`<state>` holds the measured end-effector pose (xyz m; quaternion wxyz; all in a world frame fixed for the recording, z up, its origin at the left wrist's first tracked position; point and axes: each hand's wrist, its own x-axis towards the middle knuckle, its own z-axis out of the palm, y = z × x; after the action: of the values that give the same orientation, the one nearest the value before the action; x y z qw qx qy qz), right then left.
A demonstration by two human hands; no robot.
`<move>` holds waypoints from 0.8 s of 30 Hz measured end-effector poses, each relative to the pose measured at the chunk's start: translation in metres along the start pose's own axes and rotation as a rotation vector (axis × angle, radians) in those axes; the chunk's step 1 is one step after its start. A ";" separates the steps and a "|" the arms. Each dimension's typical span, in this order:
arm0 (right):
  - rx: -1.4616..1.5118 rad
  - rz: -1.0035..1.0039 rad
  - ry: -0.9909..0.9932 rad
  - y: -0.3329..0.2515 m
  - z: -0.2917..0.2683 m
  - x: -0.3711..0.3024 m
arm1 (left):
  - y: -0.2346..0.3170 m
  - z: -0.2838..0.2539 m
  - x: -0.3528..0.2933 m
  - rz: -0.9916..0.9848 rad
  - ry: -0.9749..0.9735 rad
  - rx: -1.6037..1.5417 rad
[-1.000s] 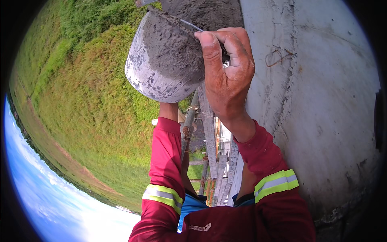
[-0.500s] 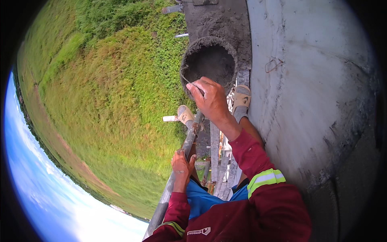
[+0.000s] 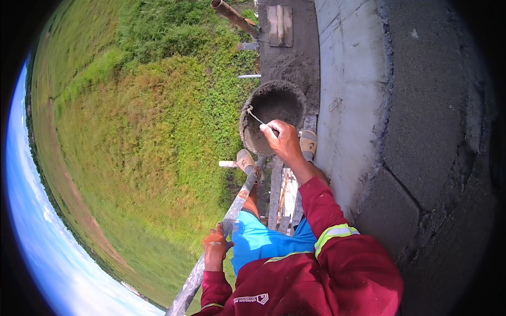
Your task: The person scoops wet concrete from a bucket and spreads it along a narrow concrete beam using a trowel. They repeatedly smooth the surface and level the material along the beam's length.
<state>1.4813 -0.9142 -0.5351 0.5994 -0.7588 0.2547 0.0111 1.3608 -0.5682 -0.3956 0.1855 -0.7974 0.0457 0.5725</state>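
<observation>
My right hand [image 3: 283, 141] is closed in a pinch on the thin, cord-like handle [image 3: 258, 119] of a mortar-caked bucket [image 3: 245, 129]. That handle runs to the bucket's left rim, where it is knotted or hooked. Inside the bucket, grey mortar coats the walls; how deep it lies is hard to tell. At lower left, my left hand [image 3: 214, 246] wraps round a grey metal pipe rail [image 3: 192, 284]. Beyond the bucket, a plastering float [image 3: 280, 26] with a pale handle rests on a mortar-covered board [image 3: 300, 50].
A partly plastered wall [image 3: 350, 95] rises close on my right, its rougher grey coat [image 3: 416, 116] farther right. My sandalled feet [image 3: 308, 141] stand on narrow scaffold planks [image 3: 275, 192] with gaps between. A rusty pipe [image 3: 232, 16] juts out at far left. Grassy ground [image 3: 147, 131] lies below.
My view has shifted, bringing the float and rusty pipe into sight. My left hand has moved nearer along the rail. My right hand remains at the bucket, its handle now showing more plainly.
</observation>
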 end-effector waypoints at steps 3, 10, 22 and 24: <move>0.021 -0.065 0.025 -0.029 -0.014 -0.005 | -0.011 -0.004 -0.034 -0.059 -0.036 0.182; -0.018 -0.283 0.055 -0.094 -0.032 -0.013 | -0.013 -0.004 -0.032 0.049 0.035 0.269; 0.007 -0.424 0.038 -0.158 -0.021 -0.039 | -0.014 0.010 -0.020 0.079 0.077 0.305; 0.005 -0.452 0.036 -0.178 -0.020 -0.044 | -0.014 0.016 -0.007 0.068 0.056 0.294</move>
<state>1.5088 -0.8892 -0.3544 0.5840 -0.7950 0.0891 -0.1376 1.3478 -0.5505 -0.3897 0.2795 -0.7752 0.1611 0.5432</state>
